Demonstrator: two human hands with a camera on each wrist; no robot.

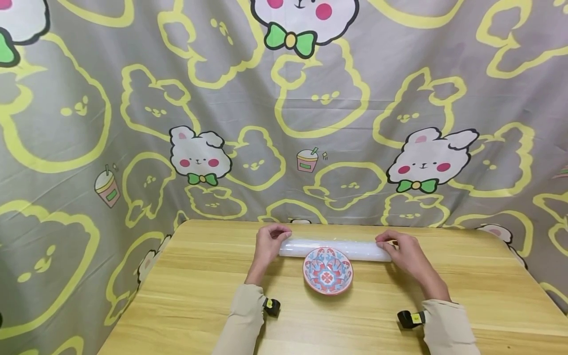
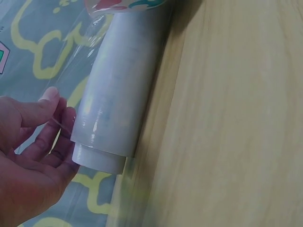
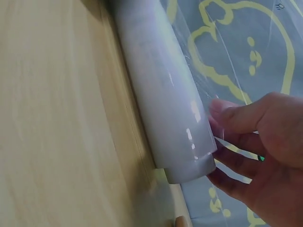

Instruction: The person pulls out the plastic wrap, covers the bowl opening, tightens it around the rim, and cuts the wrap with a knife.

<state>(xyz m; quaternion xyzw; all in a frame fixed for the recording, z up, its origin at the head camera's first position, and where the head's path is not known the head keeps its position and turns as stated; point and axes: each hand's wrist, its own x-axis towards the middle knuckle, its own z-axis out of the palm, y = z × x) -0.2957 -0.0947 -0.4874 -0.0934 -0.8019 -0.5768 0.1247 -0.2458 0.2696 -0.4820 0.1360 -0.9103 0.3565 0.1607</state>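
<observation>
A roll of cling film lies crosswise on the table, its white core showing at both ends in the wrist views. Just in front of it stands a bowl patterned in red and blue, overlapping the roll's middle in the head view. My left hand pinches the clear film's edge between thumb and fingers by the roll's left end. By the other end, my right hand pinches the film in the same way. Both wrist views show a thin, see-through sheet drawn off the roll on its far side.
The wooden table ends a short way behind the roll. Beyond it hangs a grey curtain with yellow outlines and white rabbits, also along the left side. Small black wrist devices sit at both sleeves.
</observation>
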